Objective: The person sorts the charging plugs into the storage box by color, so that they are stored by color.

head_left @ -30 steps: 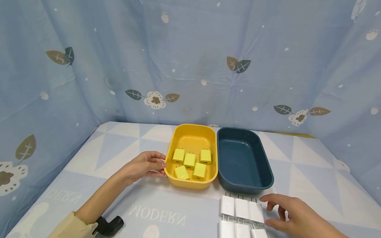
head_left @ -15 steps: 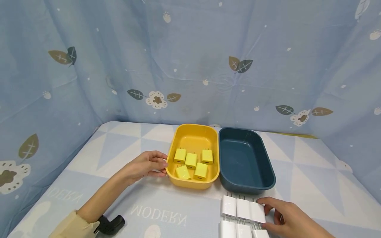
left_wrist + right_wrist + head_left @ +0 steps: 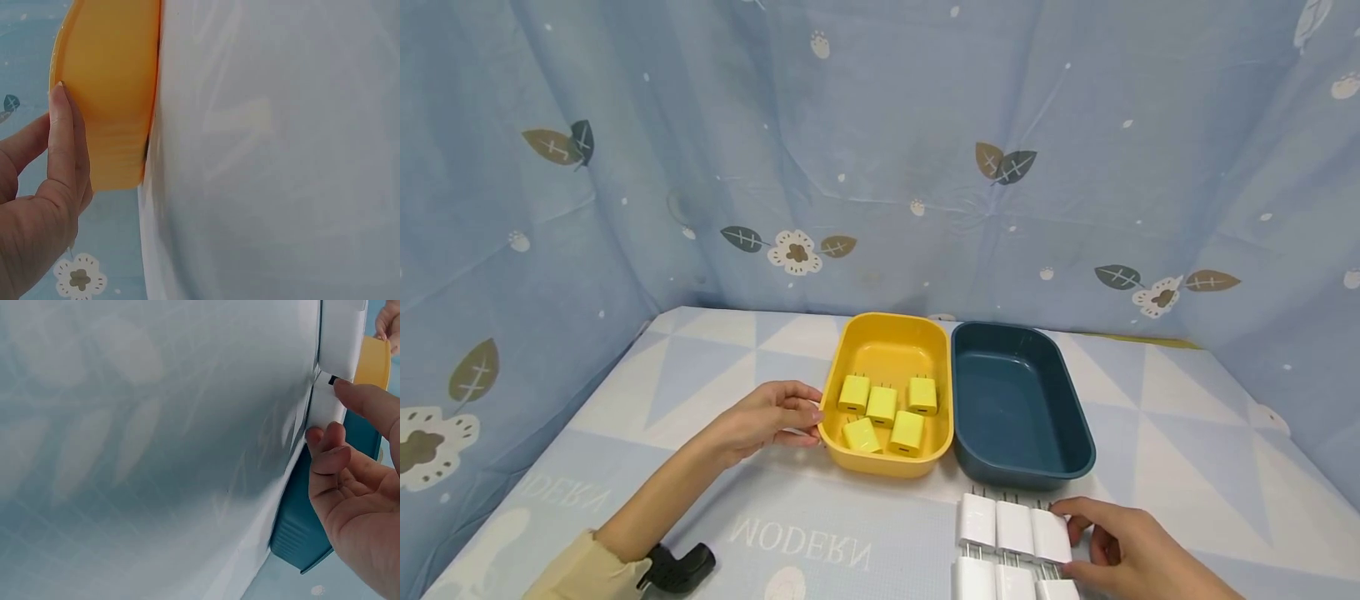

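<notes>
My left hand (image 3: pixel 772 418) rests against the outer left wall of a yellow bin (image 3: pixel 887 333), its fingers fairly straight near the rim. In that bin lie several yellow charger plugs (image 3: pixel 881 406). My right hand (image 3: pixel 1123 546) pinches a white charger plug (image 3: pixel 1050 536) at the right end of the upper row, forefinger at the prong end and thumb at the opposite end. The right wrist view shows the thumb (image 3: pixel 365 400) beside the dark port of this white charger plug (image 3: pixel 325 406), with the other fingers around its far end. The plug appears to lie on the table.
A dark blue bin (image 3: pixel 1011 400) with nothing in it touches the yellow bin's right side. More white charger plugs (image 3: pixel 977 521) lie in rows before it. A black curved object (image 3: pixel 681 568) lies by the left sleeve. A blue patterned curtain (image 3: pixel 880 150) hangs behind the table.
My right hand has moved left onto the rightmost white charger plug of the upper row and now grips it. The left hand stays at the yellow bin.
</notes>
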Demonstrator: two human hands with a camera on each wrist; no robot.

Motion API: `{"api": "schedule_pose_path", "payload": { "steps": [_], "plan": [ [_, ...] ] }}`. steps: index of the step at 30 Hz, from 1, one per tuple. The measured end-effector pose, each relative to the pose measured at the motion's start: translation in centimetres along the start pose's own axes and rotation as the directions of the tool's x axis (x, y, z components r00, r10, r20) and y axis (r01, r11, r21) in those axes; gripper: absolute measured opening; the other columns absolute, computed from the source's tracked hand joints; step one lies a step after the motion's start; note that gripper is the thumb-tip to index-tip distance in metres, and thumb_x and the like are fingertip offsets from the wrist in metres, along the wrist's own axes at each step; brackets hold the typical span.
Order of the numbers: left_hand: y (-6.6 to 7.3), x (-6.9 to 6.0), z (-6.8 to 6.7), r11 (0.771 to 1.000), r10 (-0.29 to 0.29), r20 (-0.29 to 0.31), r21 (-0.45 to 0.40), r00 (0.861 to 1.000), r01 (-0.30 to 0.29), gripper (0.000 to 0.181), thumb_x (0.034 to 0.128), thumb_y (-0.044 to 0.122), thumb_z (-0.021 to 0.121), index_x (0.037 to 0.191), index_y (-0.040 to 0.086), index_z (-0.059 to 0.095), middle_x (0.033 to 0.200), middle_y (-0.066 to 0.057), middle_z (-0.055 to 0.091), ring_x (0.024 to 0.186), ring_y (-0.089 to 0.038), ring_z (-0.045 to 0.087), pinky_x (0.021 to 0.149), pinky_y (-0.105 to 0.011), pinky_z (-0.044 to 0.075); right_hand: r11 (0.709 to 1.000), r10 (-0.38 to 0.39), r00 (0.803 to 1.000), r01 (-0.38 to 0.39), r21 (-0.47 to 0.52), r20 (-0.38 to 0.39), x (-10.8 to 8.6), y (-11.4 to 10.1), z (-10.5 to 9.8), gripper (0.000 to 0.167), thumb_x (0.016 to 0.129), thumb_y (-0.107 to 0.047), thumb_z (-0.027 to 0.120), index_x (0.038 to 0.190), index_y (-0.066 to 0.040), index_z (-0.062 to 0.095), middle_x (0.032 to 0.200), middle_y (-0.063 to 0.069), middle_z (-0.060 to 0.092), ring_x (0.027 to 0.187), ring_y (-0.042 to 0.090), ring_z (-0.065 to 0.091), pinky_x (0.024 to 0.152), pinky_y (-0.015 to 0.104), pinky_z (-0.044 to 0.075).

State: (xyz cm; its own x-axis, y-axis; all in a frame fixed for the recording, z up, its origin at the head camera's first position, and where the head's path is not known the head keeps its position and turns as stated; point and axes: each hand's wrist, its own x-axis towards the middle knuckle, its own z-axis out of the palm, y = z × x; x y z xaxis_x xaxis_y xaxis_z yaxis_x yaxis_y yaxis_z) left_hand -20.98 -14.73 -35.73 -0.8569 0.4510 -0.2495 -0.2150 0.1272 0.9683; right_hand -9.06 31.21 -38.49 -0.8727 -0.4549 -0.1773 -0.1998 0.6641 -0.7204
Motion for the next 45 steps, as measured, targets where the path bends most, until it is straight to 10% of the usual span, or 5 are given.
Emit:
{"api": "schedule_pose_path", "payload": {
  "steps": [15, 28, 45],
  "plan": [
    [0.1, -0.3, 0.1, 1.000, 0.014, 0.015, -0.001, 1.000, -0.014, 0.047, 0.0948, 0.005, 0.065, 0.130, -0.015, 0.042, 0.106, -0.021, 0.061, 0.086, -0.022, 0.067, 0.082, -0.036, 0.060, 0.935, -0.335, 0.932, 0.311, -0.171, -0.138, -1.5, -1.3, -1.8, 0.045, 0.086, -0.011, 0.078, 0.127, -0.009, 0.059, 0.091, -0.011, 0.054, 0.059, -0.002, 0.047, 0.047, 0.017, 0.040],
    [0.2, -0.2, 0.1, 1.000, -0.006, 0.002, 0.002, 1.000, 0.006, 0.046, 0.0949, 0.004, 0.065, 0.130, -0.014, 0.042, 0.107, -0.021, 0.061, 0.085, -0.022, 0.067, 0.082, -0.035, 0.060, 0.877, -0.456, 0.865, 0.397, -0.270, -0.209, -0.5, -3.9, -4.1, 0.052, 0.077, -0.006, 0.084, 0.123, -0.013, 0.062, 0.093, -0.013, 0.056, 0.059, -0.001, 0.048, 0.047, 0.013, 0.040],
    [-0.1, 0.0, -0.1, 1.000, 0.013, 0.028, 0.002, 1.000, -0.013, 0.045, 0.0952, 0.004, 0.065, 0.129, -0.015, 0.042, 0.105, -0.020, 0.062, 0.085, -0.023, 0.067, 0.081, -0.034, 0.060, 0.927, -0.318, 0.932, 0.266, -0.265, -0.175, 3.9, -4.9, -6.7, 0.043, 0.084, -0.023, 0.081, 0.122, -0.016, 0.063, 0.087, -0.011, 0.060, 0.060, 0.006, 0.052, 0.050, 0.021, 0.046]
  ]
}}
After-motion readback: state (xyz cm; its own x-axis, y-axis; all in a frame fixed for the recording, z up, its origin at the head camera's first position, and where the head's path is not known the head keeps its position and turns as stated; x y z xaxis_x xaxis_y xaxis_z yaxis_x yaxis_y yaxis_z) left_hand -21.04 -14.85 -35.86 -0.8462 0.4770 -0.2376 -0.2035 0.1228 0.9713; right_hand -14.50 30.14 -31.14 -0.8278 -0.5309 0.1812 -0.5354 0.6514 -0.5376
